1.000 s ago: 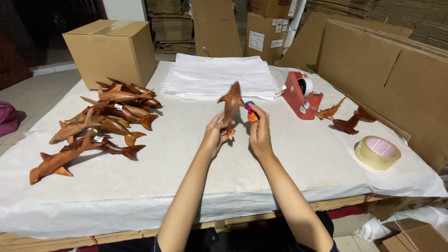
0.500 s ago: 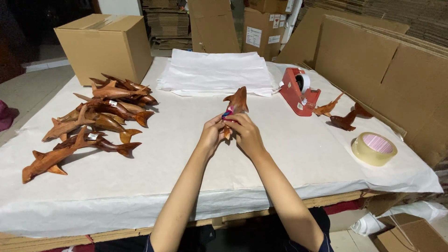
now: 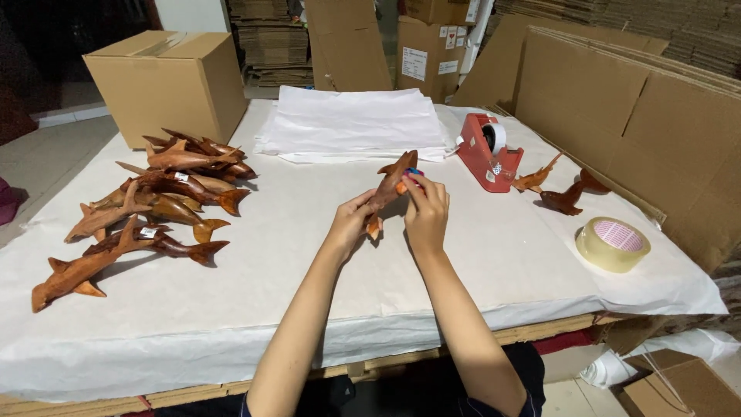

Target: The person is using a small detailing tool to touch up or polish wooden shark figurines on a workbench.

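Note:
Above the middle of the paper-covered table [image 3: 270, 309], my left hand [image 3: 352, 224] grips a small brown wooden dolphin [image 3: 392, 181] by its lower end, holding it tilted upward. My right hand [image 3: 427, 208] presses against the dolphin's upper side with a small blue and red object [image 3: 414, 174] between its fingertips; what that object is cannot be made out. Both hands meet on the carving.
A heap of wooden dolphins [image 3: 154, 201] lies at the left. A stack of white paper sheets [image 3: 355, 123] and a cardboard box [image 3: 170, 77] sit at the back. A red tape dispenser [image 3: 488, 150], two more carvings [image 3: 559, 189] and a tape roll [image 3: 613, 243] are on the right.
The dolphin has tipped from nearly upright to a lower slant, and my right hand has moved from beside it onto its upper side.

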